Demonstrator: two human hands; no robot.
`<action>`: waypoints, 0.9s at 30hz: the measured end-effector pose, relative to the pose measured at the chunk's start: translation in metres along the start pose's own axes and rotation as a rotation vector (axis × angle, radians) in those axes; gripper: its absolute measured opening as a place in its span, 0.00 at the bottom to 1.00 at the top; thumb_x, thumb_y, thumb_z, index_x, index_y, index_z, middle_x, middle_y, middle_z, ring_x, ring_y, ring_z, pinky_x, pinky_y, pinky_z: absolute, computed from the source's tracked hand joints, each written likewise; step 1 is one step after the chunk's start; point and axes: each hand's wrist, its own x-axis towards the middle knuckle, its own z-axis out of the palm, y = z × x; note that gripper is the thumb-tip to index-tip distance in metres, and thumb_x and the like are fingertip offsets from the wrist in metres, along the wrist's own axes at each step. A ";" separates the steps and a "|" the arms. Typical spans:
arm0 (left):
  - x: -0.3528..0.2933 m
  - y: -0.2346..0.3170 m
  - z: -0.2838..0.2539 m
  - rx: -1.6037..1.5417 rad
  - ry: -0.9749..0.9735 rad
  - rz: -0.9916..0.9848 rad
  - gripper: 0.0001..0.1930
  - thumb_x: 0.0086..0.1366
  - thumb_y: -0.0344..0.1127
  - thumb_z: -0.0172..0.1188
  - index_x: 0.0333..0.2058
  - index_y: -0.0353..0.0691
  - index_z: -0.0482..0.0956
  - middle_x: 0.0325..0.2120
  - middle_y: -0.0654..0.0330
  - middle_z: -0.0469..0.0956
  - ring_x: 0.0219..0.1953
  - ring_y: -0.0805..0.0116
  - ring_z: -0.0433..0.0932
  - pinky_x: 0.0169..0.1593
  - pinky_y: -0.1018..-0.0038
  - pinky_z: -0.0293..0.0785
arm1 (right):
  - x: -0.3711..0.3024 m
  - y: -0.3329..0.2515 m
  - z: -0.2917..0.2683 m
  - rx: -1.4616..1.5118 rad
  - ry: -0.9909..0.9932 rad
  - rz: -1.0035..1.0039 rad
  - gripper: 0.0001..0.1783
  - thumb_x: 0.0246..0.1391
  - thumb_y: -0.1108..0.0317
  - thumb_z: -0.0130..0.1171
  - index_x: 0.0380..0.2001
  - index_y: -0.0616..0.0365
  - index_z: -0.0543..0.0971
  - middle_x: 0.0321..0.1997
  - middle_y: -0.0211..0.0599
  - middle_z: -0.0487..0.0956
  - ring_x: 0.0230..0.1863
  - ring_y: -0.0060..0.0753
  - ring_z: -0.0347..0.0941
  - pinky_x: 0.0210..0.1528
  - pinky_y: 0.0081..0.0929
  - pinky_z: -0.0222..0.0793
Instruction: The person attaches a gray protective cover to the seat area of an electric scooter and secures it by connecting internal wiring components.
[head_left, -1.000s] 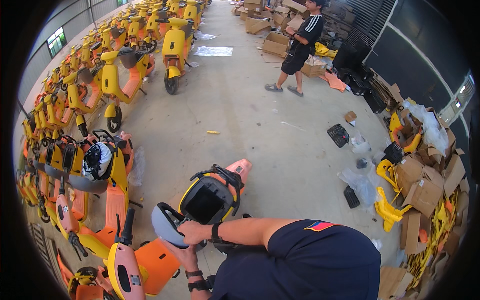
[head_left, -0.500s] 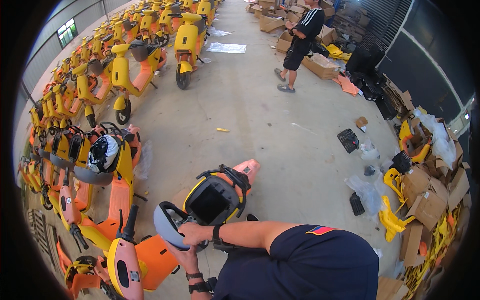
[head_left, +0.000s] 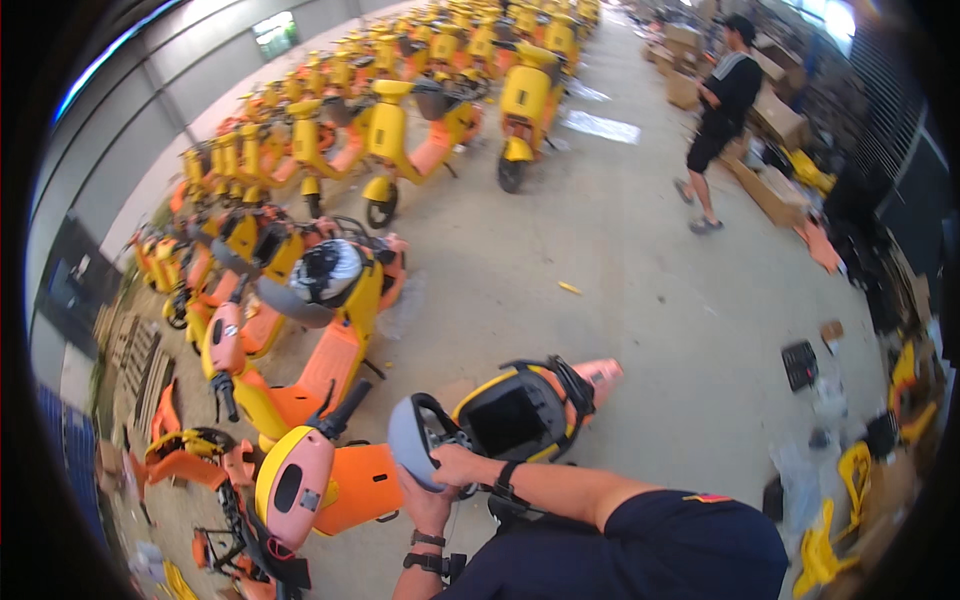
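Note:
A grey scooter seat (head_left: 405, 445) is tipped up on a yellow and orange scooter (head_left: 360, 485) in front of me. Its hollow underside faces the open black storage box (head_left: 505, 420) beneath. My left hand (head_left: 425, 503) grips the seat's lower edge from the near side, partly covered by the other hand. Against the inner side of the seat, near its hinge end, my right hand (head_left: 460, 466) has its fingers bent and pressed together. Whatever lies between those fingers is too small to make out. Dark straps circle both wrists.
Beside me on the left stands another scooter (head_left: 330, 370) with a bagged bundle (head_left: 328, 268) on it. Rows of yellow scooters (head_left: 395, 130) fill the back. A person (head_left: 725, 110) stands far right, near cardboard boxes (head_left: 770, 200). Yellow panels (head_left: 825, 550) and plastic wrap (head_left: 800, 480) lie right.
My view has swung left, so the scene sits further right in the picture. Both hands stay at the tipped-up seat. The person at the back has shifted their legs.

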 end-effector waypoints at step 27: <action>0.004 -0.028 0.024 0.044 0.174 0.052 0.53 0.41 0.40 0.70 0.61 0.23 0.48 0.56 0.31 0.60 0.57 0.32 0.61 0.60 0.49 0.59 | 0.028 0.034 0.027 0.192 -0.161 -0.019 0.25 0.45 0.51 0.65 0.25 0.69 0.75 0.24 0.53 0.77 0.27 0.40 0.75 0.32 0.37 0.69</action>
